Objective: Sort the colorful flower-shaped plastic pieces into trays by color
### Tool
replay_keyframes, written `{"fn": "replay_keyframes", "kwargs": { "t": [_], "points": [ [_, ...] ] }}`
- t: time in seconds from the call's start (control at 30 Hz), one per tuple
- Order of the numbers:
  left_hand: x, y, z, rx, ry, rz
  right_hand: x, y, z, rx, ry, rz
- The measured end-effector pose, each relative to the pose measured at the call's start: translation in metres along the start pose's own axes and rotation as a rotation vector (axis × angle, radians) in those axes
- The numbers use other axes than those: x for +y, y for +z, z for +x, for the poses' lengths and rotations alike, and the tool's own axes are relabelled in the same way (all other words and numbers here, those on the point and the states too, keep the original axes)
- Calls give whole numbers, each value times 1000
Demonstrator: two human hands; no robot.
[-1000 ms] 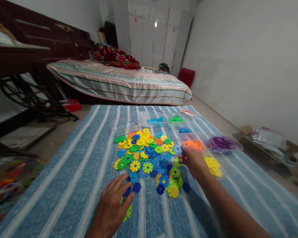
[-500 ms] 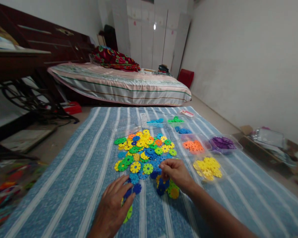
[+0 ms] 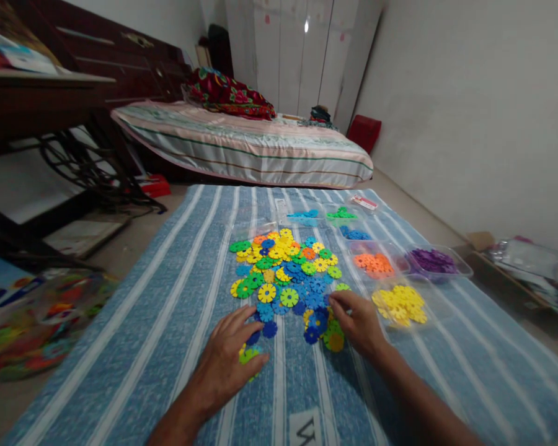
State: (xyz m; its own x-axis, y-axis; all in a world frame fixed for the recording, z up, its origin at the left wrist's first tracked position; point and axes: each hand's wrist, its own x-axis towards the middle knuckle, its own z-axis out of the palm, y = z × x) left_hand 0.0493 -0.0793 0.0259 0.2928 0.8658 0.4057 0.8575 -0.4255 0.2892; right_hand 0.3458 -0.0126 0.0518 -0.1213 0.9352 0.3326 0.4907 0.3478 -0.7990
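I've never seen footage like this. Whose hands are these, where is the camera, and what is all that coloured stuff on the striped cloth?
There is no machine here: a person wears a camera on the head, so you look forward and down at their own two bare hands. The left hand lies flat on the blue striped cloth, covering a green disc. The right hand touches the near edge of a pile of mixed plastic snowflake discs; whether it grips one I cannot tell. To the right stand clear trays, each holding one colour: yellow discs, orange discs, purple discs. A bed stands behind.
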Motion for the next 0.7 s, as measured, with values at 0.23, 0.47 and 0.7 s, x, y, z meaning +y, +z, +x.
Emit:
{"fn": "replay_keyframes", "kwargs": {
  "t": [0.23, 0.47, 0.7],
  "points": [
    [4, -13, 0, -143, -35, -53, 6, 4, -10, -79, -302, -399],
    [0, -9, -2, -156, -53, -76, 4, 8, -18, -236, -230, -575],
    [0, -5, -1, -105, -52, -72, 20, 13, -22, -171, -230, -347]
  ]
}}
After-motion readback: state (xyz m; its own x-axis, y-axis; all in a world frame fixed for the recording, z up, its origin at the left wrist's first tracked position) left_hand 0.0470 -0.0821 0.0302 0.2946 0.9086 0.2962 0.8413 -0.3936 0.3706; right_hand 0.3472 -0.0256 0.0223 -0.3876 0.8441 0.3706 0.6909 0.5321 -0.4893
